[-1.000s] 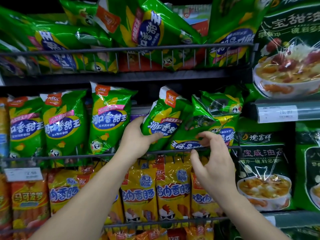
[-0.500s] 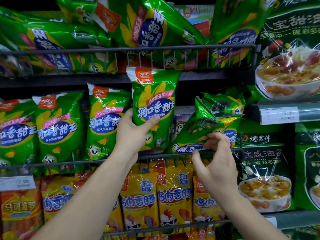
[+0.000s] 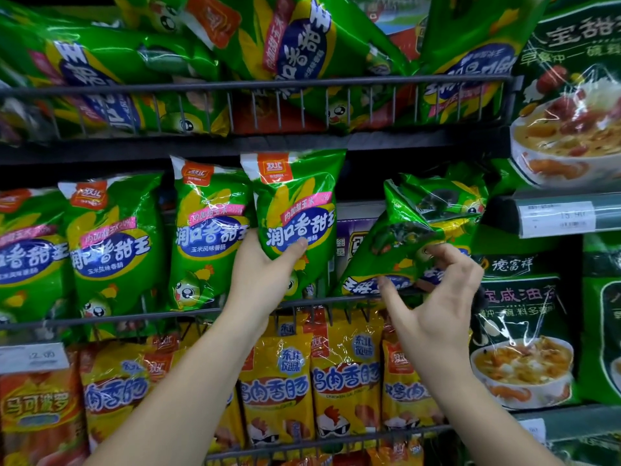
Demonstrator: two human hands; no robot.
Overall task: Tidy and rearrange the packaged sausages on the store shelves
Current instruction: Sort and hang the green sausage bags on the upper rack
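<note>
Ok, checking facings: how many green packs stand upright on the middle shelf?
4: left-edge pack, cut off; second pack; third pack; fourth pack, gripped by the left hand. The toppled packs by the right hand don't count; more may hide behind.

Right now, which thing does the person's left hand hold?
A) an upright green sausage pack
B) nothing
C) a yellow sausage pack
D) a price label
A: the left hand grips the upright green sausage pack, thumb across its front; the right hand pinches the tilted green pack beside it.
</note>
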